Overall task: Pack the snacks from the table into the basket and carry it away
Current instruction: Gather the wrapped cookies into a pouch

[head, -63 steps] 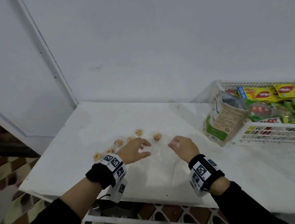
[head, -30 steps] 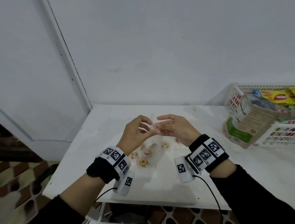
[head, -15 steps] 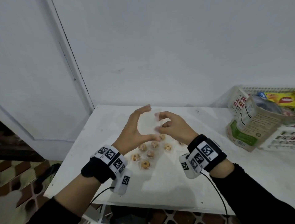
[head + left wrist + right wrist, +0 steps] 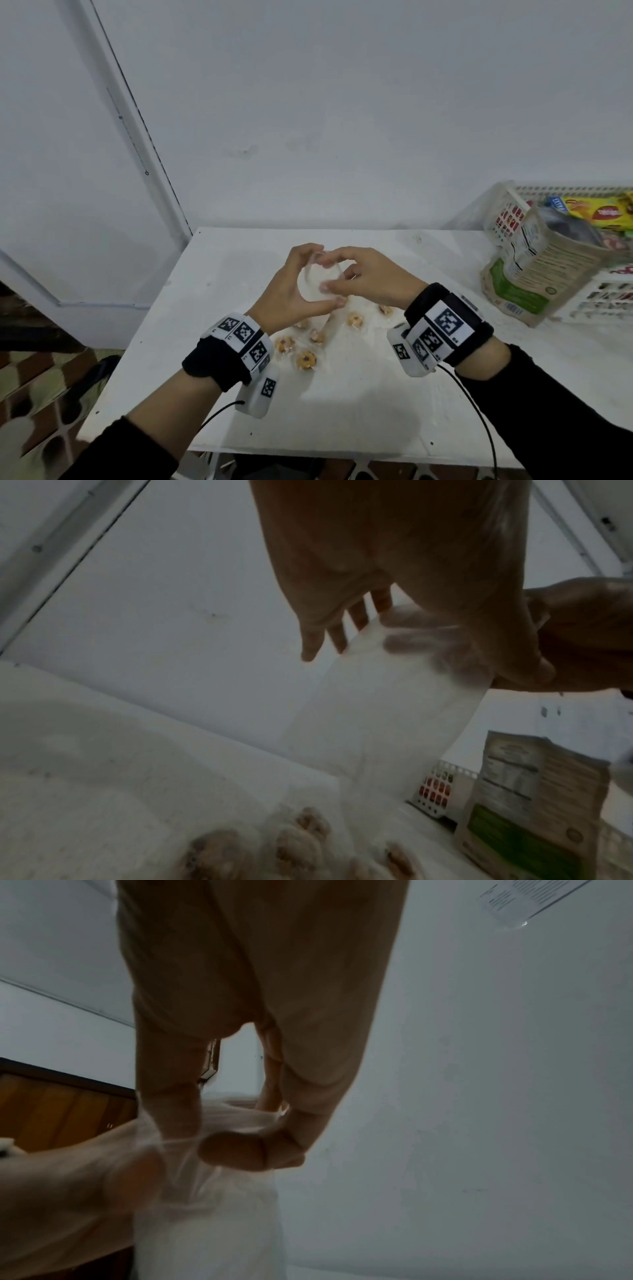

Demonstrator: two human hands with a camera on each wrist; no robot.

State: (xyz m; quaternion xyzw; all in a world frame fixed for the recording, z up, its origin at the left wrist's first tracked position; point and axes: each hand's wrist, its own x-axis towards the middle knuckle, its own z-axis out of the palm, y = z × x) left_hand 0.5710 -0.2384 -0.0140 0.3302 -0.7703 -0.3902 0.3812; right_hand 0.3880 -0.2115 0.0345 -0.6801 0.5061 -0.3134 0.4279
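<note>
A clear plastic bag (image 4: 317, 284) hangs between my hands above the white table (image 4: 342, 418). Several small round cookies (image 4: 306, 359) sit in its lower end, which rests on the table. My left hand (image 4: 318, 274) holds one side of the bag's mouth between thumb and fingers, spread in a C shape. My right hand (image 4: 334, 277) pinches the other side. In the right wrist view the film (image 4: 212, 1204) is bunched under the thumb (image 4: 240, 1150). The left wrist view shows the bag (image 4: 394, 710) drooping to the cookies (image 4: 294, 850).
A white slatted basket (image 4: 565, 188) stands at the table's right end with yellow packets (image 4: 596, 212) inside. A paper pouch with a green band (image 4: 534, 274) leans against its near side. A wall stands behind; the table's left edge drops to a tiled floor (image 4: 41, 377).
Both hands rose from the table with the bag's top, met above the cookies, and now hold its mouth apart. The cookies have gathered closer together below.
</note>
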